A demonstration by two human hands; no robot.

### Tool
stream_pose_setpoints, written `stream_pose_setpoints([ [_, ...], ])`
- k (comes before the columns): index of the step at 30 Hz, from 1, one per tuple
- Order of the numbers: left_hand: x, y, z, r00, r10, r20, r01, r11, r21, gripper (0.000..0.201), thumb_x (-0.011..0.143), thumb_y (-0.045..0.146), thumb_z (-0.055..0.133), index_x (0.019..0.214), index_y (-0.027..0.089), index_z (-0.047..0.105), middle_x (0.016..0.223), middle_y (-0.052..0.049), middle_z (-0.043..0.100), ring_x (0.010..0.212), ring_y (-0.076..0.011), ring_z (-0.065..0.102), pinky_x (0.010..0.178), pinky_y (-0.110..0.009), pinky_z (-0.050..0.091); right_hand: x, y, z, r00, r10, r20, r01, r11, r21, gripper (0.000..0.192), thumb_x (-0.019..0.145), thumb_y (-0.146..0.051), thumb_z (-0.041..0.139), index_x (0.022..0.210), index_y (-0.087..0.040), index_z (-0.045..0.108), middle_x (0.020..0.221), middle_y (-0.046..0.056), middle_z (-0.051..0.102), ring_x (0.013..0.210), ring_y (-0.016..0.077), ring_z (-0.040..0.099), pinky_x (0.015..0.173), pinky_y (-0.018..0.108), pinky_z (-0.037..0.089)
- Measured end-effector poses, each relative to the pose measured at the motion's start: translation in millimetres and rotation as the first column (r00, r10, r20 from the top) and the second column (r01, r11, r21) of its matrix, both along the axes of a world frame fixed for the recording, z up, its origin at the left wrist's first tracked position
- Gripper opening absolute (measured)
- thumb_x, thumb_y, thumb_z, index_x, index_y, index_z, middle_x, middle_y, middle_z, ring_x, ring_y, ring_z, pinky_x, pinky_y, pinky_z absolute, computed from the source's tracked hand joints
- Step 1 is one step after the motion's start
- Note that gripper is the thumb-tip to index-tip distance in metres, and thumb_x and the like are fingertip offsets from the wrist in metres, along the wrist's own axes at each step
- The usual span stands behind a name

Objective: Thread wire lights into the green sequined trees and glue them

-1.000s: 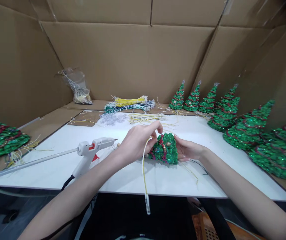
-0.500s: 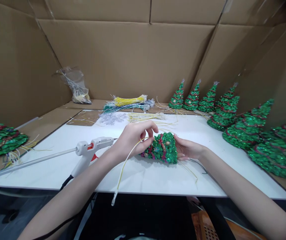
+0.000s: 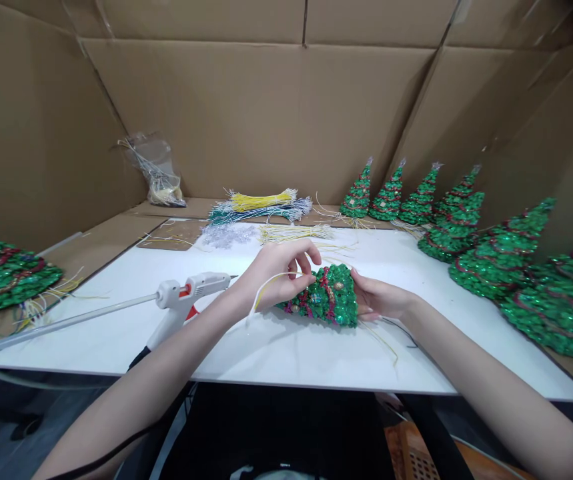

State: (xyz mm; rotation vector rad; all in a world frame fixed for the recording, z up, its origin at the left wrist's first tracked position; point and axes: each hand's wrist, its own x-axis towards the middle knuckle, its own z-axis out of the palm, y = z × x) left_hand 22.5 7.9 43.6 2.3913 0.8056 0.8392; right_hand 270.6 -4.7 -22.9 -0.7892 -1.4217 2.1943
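A small green tinsel Christmas tree [image 3: 335,308] lies on its side over the white tabletop, its wide base toward the right. Red garland and small gold balls decorate it. My right hand [image 3: 379,297] grips the base, fingers partly hidden behind it. At the tree's side, my left hand [image 3: 289,270] pinches a thin yellow wire [image 3: 262,291] between thumb and index finger. The wire's white-tipped free end curves down past the left wrist. Thin wires [image 3: 383,343] trail from the base beneath my right hand. The tree's tip is hidden behind my left hand.
A white glue gun [image 3: 179,300] with a long glue stick lies left of my left forearm. Wire bundles [image 3: 261,205] and clear star pieces [image 3: 229,235] sit at the back. Several finished trees [image 3: 503,250] line the right; another tree [image 3: 6,273] is at left, near a plastic bag [image 3: 159,173].
The yellow wire's free end, which hung past the table's front edge, is now higher and closer to my left wrist. Both hands keep nearly the same place on the tree.
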Motion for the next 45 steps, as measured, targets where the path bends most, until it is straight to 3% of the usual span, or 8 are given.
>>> stream_pose_setpoints([
  [6,-2.4,3.9,-3.9,0.998,-0.061,-0.004,0.061,0.998,0.023,0.020,0.078,0.012,0.056,0.096,0.019,0.060,0.067,0.006,0.055,0.058,-0.0077,0.048,0.057,-0.020,0.038,-0.4,0.3,-1.1,1.000,0.001,-0.020,-0.001,1.000,0.010,0.057,0.085,-0.072,0.049,0.100,-0.017,0.049,0.045,-0.011,0.035,0.033,0.0055,0.021,0.033,0.018,0.018],
  [18,13.3,15.5,5.6,0.987,-0.135,0.083,0.155,0.929,-0.337,0.022,0.071,0.011,0.057,0.091,0.020,0.054,0.057,0.008,0.052,0.052,-0.0069,0.045,0.050,-0.019,0.033,1.0,0.2,-4.9,0.999,-0.035,0.017,0.035,0.999,0.003,0.058,0.080,-0.075,0.052,0.088,-0.018,0.051,0.045,-0.009,0.037,0.034,0.0059,0.022,0.033,0.019,0.017],
  [24,10.9,20.0,3.9,0.992,-0.124,0.029,0.128,0.951,-0.280,0.020,0.073,0.012,0.058,0.092,0.019,0.056,0.061,0.006,0.053,0.053,-0.0073,0.046,0.050,-0.019,0.035,-1.4,-0.1,1.2,0.999,-0.040,-0.030,0.039,0.998,-0.046,0.057,0.081,-0.071,0.054,0.099,-0.017,0.054,0.046,-0.010,0.039,0.034,0.0064,0.021,0.033,0.018,0.018],
  [28,6.2,17.6,4.1,0.994,-0.110,0.008,0.109,0.966,-0.234,0.016,0.074,0.014,0.059,0.090,0.017,0.056,0.065,0.004,0.055,0.056,-0.0075,0.050,0.052,-0.019,0.039,1.3,1.4,3.9,0.990,-0.071,-0.119,0.061,0.994,-0.086,0.030,0.079,-0.045,0.056,0.085,-0.015,0.054,0.052,-0.003,0.050,0.037,0.0080,0.028,0.032,0.019,0.022],
  [33,1.5,16.4,5.7,0.992,-0.122,0.040,0.128,0.963,-0.237,0.018,0.074,0.018,0.061,0.092,0.016,0.055,0.066,0.005,0.054,0.056,-0.0071,0.049,0.053,-0.019,0.040,-1.7,-0.3,0.9,0.987,-0.158,-0.024,0.158,0.987,0.005,0.010,0.077,-0.025,0.057,0.079,-0.015,0.054,0.042,-0.009,0.035,0.033,0.0061,0.024,0.032,0.017,0.021],
  [36,0.6,16.2,6.2,0.987,-0.143,0.070,0.156,0.955,-0.253,0.017,0.075,0.017,0.059,0.091,0.016,0.055,0.061,0.006,0.050,0.053,-0.0065,0.046,0.053,-0.019,0.038,-9.2,-4.8,2.5,0.958,-0.277,0.074,0.268,0.957,0.110,0.021,0.082,-0.030,0.063,0.071,-0.015,0.053,0.043,-0.013,0.023,0.035,0.0028,0.015,0.034,0.015,0.016],
  [40,2.7,15.7,6.5,0.984,-0.156,0.085,0.173,0.949,-0.263,0.016,0.075,0.017,0.058,0.091,0.015,0.055,0.060,0.007,0.049,0.052,-0.0062,0.044,0.052,-0.019,0.036,-17.9,-11.2,8.4,0.938,-0.314,0.145,0.278,0.934,0.224,0.028,0.079,-0.035,0.069,0.067,-0.014,0.054,0.044,-0.011,0.030,0.034,0.0010,0.019,0.035,0.017,0.012],
  [45,6.3,15.7,8.2,0.982,-0.165,0.094,0.185,0.943,-0.275,0.014,0.075,0.021,0.059,0.087,0.015,0.056,0.058,0.007,0.047,0.051,-0.0060,0.042,0.051,-0.019,0.034,-24.9,-14.6,10.8,0.893,-0.399,0.208,0.333,0.897,0.292,0.026,0.069,-0.026,0.070,0.056,-0.015,0.051,0.041,-0.010,0.035,0.032,0.0003,0.022,0.034,0.017,0.012],
])
